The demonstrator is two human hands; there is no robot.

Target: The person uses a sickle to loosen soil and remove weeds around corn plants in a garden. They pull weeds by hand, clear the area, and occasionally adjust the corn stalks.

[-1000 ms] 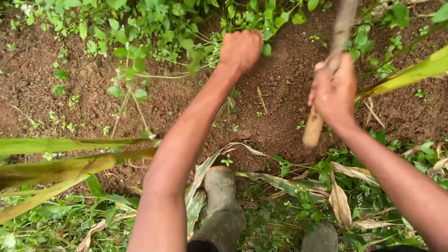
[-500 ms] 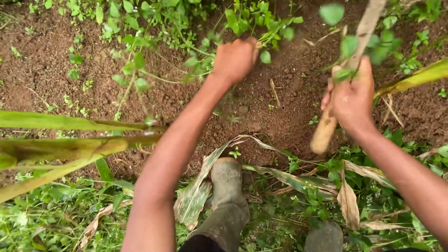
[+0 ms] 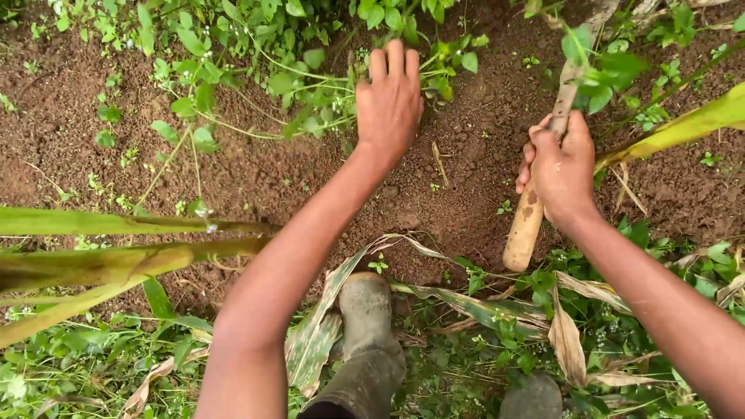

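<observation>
My hands among weeds (image 3: 256, 85).
Left hand (image 3: 390, 101) flat, open on stems; right hand (image 3: 560, 167) grips the handle (image 3: 528, 225), leaves ahead.

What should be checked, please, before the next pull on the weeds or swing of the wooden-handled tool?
1. Right hand wrapped firmly around the wooden handle: ok.
2. Left hand gripping the weed stems: not ok, fingers are extended, resting on them.
3. Tool's working end visible: cannot tell, hidden by leaves at the top edge.
4. Left hand apart from the handle's line: ok.
5. Boots back from the bare soil being worked: ok.
</observation>
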